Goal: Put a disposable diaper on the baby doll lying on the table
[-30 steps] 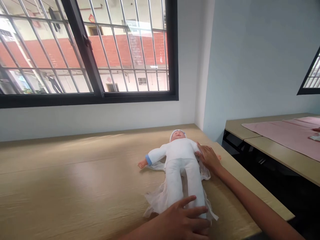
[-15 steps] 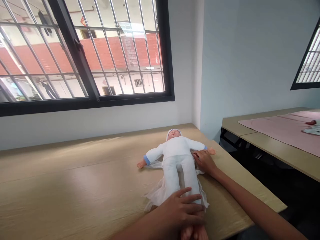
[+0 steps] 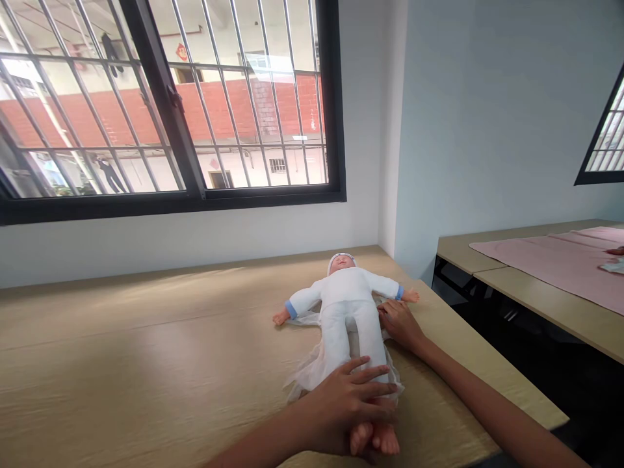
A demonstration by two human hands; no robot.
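Note:
A baby doll (image 3: 348, 286) in white clothes with blue cuffs and a white cap lies on its back, arms spread, head toward the wall. Thin white cloth (image 3: 308, 374) shows beneath it on both sides. My left hand (image 3: 353, 393) lies across the doll's lower legs with its fingers spread; the bare feet show below it. Beside the doll's hip, at the right, is my right hand (image 3: 400, 322), its fingers bent together at the edge of the clothes. What those fingertips hold, if anything, is hidden.
The doll is on a wooden table (image 3: 146, 364) whose right edge runs diagonally. Behind stands a wall with a barred window (image 3: 244, 97). At the right, a second table (image 3: 550, 292) bears a pink cloth (image 3: 550, 260), with part of a hand (image 3: 615, 251) at the frame edge.
The camera view has shifted slightly, and more of the doll's feet shows below my left hand. Both hands keep about the same places on and beside the doll.

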